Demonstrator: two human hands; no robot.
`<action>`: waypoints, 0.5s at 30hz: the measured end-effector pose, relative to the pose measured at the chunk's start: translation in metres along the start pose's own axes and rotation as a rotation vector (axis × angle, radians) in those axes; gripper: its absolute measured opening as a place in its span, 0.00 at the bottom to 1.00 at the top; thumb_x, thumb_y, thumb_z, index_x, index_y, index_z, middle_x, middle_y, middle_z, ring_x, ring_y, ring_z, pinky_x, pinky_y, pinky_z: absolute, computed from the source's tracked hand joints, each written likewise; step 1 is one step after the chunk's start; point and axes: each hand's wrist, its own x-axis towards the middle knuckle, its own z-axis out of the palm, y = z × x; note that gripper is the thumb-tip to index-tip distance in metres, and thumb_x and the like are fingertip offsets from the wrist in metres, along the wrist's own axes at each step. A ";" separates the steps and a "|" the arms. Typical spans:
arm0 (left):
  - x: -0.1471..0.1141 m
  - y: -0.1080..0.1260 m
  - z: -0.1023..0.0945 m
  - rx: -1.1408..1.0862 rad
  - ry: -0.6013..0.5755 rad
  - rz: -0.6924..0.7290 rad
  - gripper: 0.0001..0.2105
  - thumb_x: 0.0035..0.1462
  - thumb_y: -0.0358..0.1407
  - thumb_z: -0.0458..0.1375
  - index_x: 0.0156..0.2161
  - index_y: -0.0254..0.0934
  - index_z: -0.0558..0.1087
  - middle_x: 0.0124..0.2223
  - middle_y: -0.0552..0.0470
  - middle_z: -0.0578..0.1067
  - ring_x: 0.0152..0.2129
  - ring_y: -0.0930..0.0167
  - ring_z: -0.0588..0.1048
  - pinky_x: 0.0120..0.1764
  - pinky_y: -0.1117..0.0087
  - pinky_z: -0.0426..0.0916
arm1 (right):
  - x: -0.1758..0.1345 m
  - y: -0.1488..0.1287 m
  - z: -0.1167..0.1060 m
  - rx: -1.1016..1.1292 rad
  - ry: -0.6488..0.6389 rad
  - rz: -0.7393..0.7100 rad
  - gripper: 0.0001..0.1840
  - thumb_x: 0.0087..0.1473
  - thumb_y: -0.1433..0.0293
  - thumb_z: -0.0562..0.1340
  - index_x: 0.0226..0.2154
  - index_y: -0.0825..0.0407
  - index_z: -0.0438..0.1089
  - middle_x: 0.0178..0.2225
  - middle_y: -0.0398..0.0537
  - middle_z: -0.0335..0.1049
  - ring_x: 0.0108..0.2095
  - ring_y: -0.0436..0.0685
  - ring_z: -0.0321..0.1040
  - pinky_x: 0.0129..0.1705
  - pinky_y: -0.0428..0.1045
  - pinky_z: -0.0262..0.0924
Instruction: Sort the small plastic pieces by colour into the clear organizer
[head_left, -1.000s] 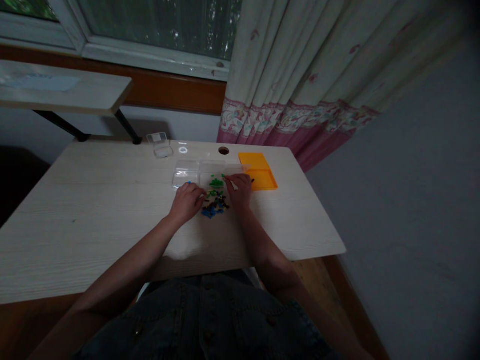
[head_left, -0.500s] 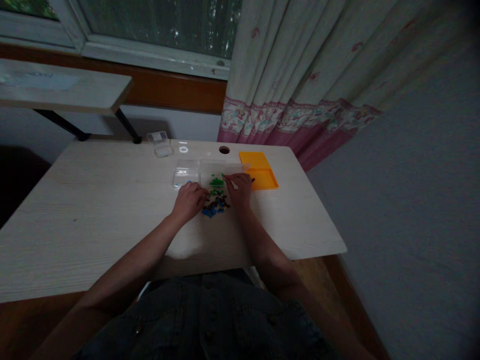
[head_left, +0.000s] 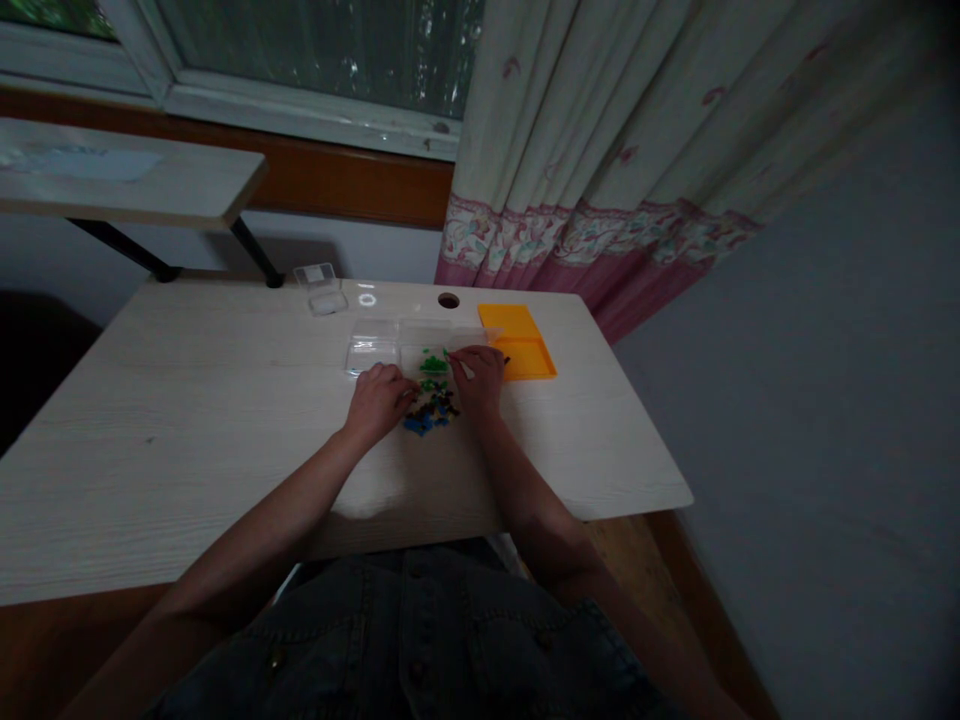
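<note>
On the table lies a pile of small blue, dark brown and green pieces [head_left: 429, 412], too small to name in kind. My left hand [head_left: 375, 402] rests at the pile's left edge, fingers curled and fingertips together; what they pinch, if anything, is hidden. Right of the pile, my right hand [head_left: 482, 378] pinches a small green piece [head_left: 446, 354] between thumb and forefinger, over a clear plastic box [head_left: 405, 350]. Green pieces [head_left: 433, 365] lie in that box. Another clear box [head_left: 373, 352] stands to its left, just beyond my left hand.
An open yellow box [head_left: 531, 358] lies right of my right hand, with something dark at its left side. A small open clear case [head_left: 327, 300] sits at the back, near a round hole [head_left: 448, 300] in the table [head_left: 247, 400]. A raised shelf [head_left: 187, 185] stands back left.
Almost nothing differs. Both hands keep the same place and grip, and the boxes and the pile look unmoved.
</note>
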 end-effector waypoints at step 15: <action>-0.002 -0.001 -0.007 -0.008 -0.072 0.033 0.09 0.58 0.33 0.57 0.42 0.42 0.79 0.36 0.46 0.73 0.39 0.61 0.68 0.40 0.61 0.61 | -0.005 0.003 0.004 -0.067 -0.149 0.101 0.05 0.54 0.67 0.65 0.33 0.46 0.78 0.40 0.47 0.73 0.46 0.58 0.62 0.54 0.55 0.54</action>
